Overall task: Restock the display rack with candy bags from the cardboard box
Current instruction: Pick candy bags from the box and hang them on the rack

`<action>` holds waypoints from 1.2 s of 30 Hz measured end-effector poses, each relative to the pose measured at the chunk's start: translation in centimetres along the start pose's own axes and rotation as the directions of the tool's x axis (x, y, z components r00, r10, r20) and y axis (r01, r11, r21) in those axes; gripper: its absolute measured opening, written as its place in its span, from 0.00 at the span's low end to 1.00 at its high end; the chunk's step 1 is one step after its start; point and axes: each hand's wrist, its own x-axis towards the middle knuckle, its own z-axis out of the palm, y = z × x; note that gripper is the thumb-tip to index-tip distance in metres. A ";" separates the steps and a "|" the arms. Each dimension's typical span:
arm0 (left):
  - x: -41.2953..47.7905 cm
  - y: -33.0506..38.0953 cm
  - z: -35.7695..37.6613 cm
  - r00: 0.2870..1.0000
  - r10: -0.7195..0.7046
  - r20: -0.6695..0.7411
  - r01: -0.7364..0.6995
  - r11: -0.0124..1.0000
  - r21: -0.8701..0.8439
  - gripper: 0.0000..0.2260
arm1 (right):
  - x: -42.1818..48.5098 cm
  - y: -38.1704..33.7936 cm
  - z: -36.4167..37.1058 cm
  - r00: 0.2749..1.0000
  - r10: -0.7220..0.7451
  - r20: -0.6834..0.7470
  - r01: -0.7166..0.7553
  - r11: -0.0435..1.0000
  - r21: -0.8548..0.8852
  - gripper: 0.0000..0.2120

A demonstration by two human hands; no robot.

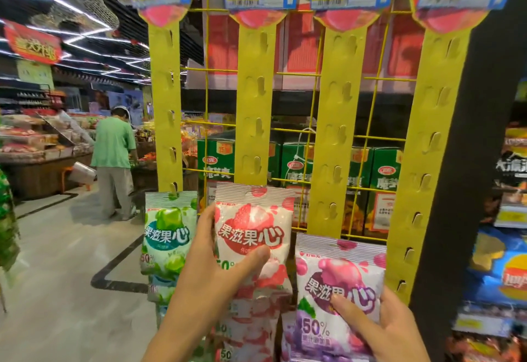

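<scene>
Grips a red candy bag point(256, 219) in the left hand point(211, 267), thumb across its front. Pinches a purple candy bag point(336, 270) in the right hand point(392, 330), just right of it.

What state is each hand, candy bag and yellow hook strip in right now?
Green-and-white plastic candy bag: hangs on a hook of the leftmost yellow strip.
Red-and-white plastic candy bag: held upright against the rack; hooked or not, cannot tell.
Purple-and-white plastic candy bag: held upright.
Left hand: grips the red-and-white bag.
Right hand: grips the purple-and-white bag.
Rightmost yellow cardboard strip: visible hooks bare.
</scene>
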 end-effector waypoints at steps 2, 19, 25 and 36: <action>0.8 0.3 -0.3 0.998 0.070 0.009 -0.070 0.997 0.014 0.45 | 0.0 -0.2 0.5 1.000 -0.005 -0.030 0.005 1.000 0.007 0.20; 6.6 0.8 -0.8 0.944 0.317 0.092 -0.320 0.947 0.021 0.36 | -1.3 0.0 2.9 0.982 0.064 -0.180 -0.051 0.996 0.075 0.14; 6.3 0.8 -1.0 0.954 0.281 0.105 -0.283 0.959 0.001 0.38 | -2.2 -0.5 3.0 0.982 0.059 -0.178 -0.041 0.994 0.104 0.15; 5.8 -0.6 -1.7 0.953 0.287 0.100 -0.293 0.955 0.054 0.37 | -2.0 -0.3 3.9 0.976 0.082 -0.199 -0.066 0.994 0.083 0.13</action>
